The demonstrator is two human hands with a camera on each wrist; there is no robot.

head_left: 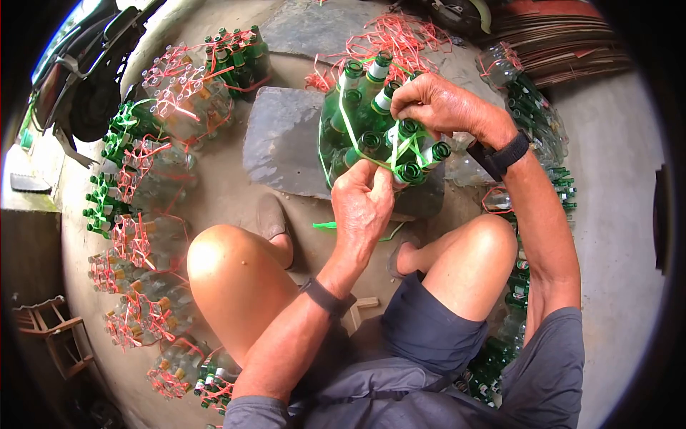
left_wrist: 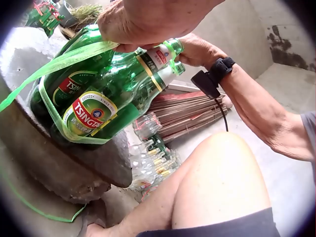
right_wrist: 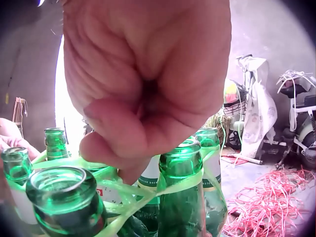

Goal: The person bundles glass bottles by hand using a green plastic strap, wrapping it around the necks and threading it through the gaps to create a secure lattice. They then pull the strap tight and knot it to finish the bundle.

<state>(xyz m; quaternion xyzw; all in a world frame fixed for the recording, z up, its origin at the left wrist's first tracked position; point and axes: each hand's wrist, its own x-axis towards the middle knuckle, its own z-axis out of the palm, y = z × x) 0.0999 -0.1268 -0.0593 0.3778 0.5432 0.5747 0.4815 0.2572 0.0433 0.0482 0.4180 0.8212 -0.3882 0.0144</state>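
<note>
A cluster of green glass beer bottles (head_left: 377, 71) stands on a dark stone slab (head_left: 279, 143) between the knees. Green plastic strap (head_left: 347, 118) circles the bottle bodies and weaves among the necks. My left hand (head_left: 363, 204) pinches the strap at the near side of the cluster; a flat length of strap (left_wrist: 59, 64) trails from it in the left wrist view. Over the necks on the right, my right hand (head_left: 450, 107) has its fingers curled down onto the strap. In the right wrist view, the hand (right_wrist: 148, 74) hides part of the strap and necks behind it.
Tied bundles of clear bottles (head_left: 175, 86) and green bottles line the floor at left. More bottles (head_left: 536, 114) lie along the right. A heap of red strap (head_left: 400, 43) lies behind the slab. A small wooden stool (head_left: 53, 325) stands at lower left.
</note>
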